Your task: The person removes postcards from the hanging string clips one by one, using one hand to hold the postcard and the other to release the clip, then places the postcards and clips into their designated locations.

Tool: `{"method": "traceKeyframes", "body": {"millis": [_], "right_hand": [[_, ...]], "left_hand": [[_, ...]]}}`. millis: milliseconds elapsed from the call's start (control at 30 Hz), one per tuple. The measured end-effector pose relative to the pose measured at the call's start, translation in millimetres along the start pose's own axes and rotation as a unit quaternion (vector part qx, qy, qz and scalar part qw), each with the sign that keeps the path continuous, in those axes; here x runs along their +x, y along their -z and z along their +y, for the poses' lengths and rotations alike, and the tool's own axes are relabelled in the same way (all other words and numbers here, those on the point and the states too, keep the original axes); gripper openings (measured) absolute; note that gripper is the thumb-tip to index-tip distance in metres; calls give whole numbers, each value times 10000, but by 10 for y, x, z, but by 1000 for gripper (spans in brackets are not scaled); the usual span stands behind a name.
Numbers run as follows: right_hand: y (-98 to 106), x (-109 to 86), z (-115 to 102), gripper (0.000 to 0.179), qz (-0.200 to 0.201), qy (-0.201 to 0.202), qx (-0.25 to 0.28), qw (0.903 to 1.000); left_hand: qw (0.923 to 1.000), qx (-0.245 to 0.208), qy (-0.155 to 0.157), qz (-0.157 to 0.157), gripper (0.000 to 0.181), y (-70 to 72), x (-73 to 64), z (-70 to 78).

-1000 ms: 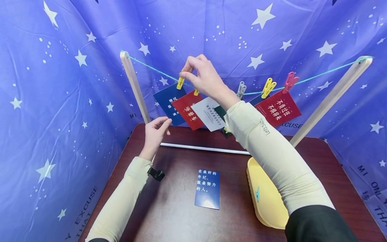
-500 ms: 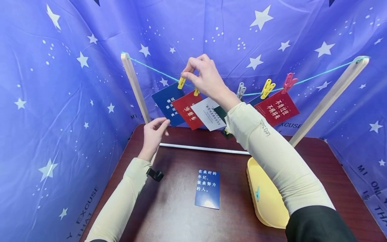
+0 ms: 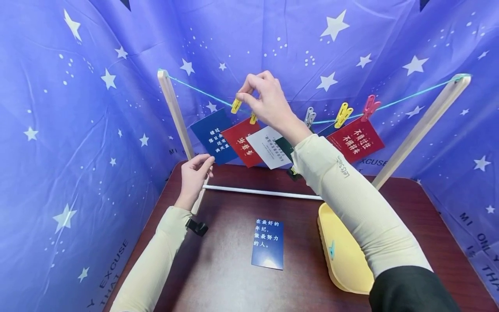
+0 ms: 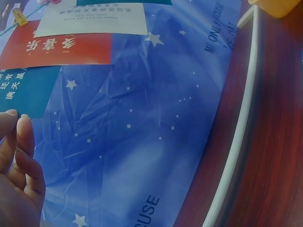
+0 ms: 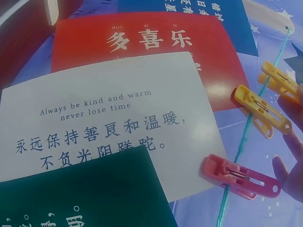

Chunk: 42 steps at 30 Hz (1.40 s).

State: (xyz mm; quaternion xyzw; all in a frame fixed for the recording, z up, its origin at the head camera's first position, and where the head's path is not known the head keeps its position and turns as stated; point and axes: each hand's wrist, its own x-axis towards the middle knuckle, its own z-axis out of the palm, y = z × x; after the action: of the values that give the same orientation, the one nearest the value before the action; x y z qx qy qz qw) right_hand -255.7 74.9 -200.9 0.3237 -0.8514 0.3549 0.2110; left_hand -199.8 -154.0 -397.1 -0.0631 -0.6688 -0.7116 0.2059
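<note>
My left hand (image 3: pixel 192 180) pinches the lower left corner of a blue card (image 3: pixel 213 135) with white Chinese writing. Between thumb and fingers, my right hand (image 3: pixel 269 97) holds a yellow clothespin (image 3: pixel 235 106) at the green string. The blue card's upper edge stands apart from this clothespin in the right wrist view. Just beside it a red card (image 3: pixel 241 143) hangs from another yellow clothespin (image 5: pixel 262 111). A white card (image 5: pixel 99 113) overlaps the red one, near a pink clothespin (image 5: pixel 241 177). My right forearm hides part of the hanging row in the head view.
Wooden posts (image 3: pixel 175 115) hold the green string (image 3: pixel 419 92) at both ends. More cards hang at right, including a red card (image 3: pixel 356 141). Another blue card (image 3: pixel 267 245) lies on the table, left of a yellow basin (image 3: pixel 345 255) with a teal clothespin. A white rod (image 3: pixel 265 192) crosses behind.
The blue card's top edge has come away from the yellow clothespin. My left hand has shifted left and slightly down with the card; my right hand stays nearly in place with the clothespin.
</note>
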Motion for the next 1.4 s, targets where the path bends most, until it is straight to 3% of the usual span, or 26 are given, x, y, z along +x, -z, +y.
{"method": "traceKeyframes", "body": {"millis": [400, 667, 800, 1000, 1267, 1400], "right_hand": [[46, -34, 11, 17, 255, 152, -32, 9996], [96, -60, 11, 16, 317, 62, -35, 9995], [116, -73, 14, 16, 315, 36, 7, 9995], [156, -95, 9, 16, 339, 23, 21, 9994], [176, -127, -10, 15, 376, 177, -1, 9991], [205, -151, -35, 15, 345, 134, -54, 9993]], "left_hand": [[9997, 90, 14, 223, 19, 140, -64, -42], [9989, 67, 290, 350, 21, 209, -144, -61], [9990, 87, 324, 288, 20, 214, -195, 8], [9994, 171, 263, 128, 22, 171, -290, 249], [9996, 158, 221, 47, 19, 200, -292, 9], [9995, 131, 283, -83, 19, 155, -359, 139]]}}
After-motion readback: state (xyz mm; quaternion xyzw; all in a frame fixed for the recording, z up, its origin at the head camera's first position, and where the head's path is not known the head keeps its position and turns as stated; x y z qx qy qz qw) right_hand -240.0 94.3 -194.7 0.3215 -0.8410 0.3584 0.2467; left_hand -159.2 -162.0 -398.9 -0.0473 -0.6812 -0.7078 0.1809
